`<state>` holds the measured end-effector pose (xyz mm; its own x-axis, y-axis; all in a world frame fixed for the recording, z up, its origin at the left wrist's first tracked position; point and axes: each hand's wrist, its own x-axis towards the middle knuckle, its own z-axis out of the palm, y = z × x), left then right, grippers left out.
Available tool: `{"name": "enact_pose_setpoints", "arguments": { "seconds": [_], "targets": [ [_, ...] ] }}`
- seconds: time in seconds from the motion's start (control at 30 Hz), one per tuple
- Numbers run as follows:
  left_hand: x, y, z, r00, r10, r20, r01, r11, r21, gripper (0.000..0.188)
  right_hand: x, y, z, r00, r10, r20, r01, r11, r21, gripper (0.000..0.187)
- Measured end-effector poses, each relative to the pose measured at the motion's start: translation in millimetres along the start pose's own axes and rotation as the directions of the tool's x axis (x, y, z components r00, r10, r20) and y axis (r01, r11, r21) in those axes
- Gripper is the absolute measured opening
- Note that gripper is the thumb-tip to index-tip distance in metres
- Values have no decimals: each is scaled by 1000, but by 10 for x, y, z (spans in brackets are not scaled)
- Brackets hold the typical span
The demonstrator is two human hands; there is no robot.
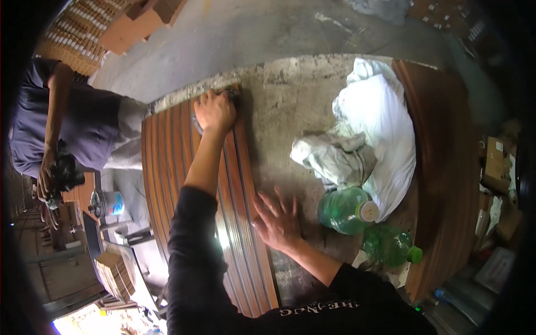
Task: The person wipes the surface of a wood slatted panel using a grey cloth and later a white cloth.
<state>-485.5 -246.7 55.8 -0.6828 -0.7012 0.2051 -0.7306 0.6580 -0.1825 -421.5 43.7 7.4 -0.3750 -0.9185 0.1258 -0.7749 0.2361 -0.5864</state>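
Observation:
A brown wood-grain panel (167, 139) with dark lengthwise grooves lies on a worn work table (279, 100). At its far end, my left hand (215, 111) presses down on a dark pad or cloth (234, 94), mostly hidden under the fingers, so its exact kind is unclear. My right hand (277, 219) holds nothing. Its fingers are spread, and it rests at the panel's right edge. To its right lie a green-tinted clear bottle (341, 212) with a whitish cap and a second green bottle (385, 245) with a green cap.
A crumpled greyish rag (335, 159) and white cloth (388, 128) lie on the table. Beyond them are stacked brown panels (446, 167). At left stands another person (72, 123) holding something dark, near a bucket (109, 204). Cardboard boxes (137, 28) sit on the floor at far left.

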Motion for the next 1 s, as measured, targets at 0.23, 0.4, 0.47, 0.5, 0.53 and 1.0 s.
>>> {"name": "enact_pose_setpoints", "arguments": {
  "seconds": [0.23,0.4,0.47,0.5,0.53,1.0],
  "targets": [
    [-616,281,-128,956,201,214,-206,979,-3,34,-85,216,-47,995,84,54,-85,996,5,59],
    [143,89,-33,988,154,-29,-150,983,103,26,2,50,-59,998,36,51,-38,999,34,58],
    [439,103,21,995,93,33,-97,988,120,23,38,22,-30,996,42,85,-44,999,20,57],
    [482,144,56,994,70,87,-81,989,125,23,45,48,-12,996,45,77,-47,999,21,56],
    [385,127,89,994,68,84,-78,989,124,23,42,68,-31,997,40,68,-42,999,29,56],
    [468,72,96,989,12,146,-25,996,87,30,-32,25,36,996,-3,88,9,997,-71,59]
  ]
}}
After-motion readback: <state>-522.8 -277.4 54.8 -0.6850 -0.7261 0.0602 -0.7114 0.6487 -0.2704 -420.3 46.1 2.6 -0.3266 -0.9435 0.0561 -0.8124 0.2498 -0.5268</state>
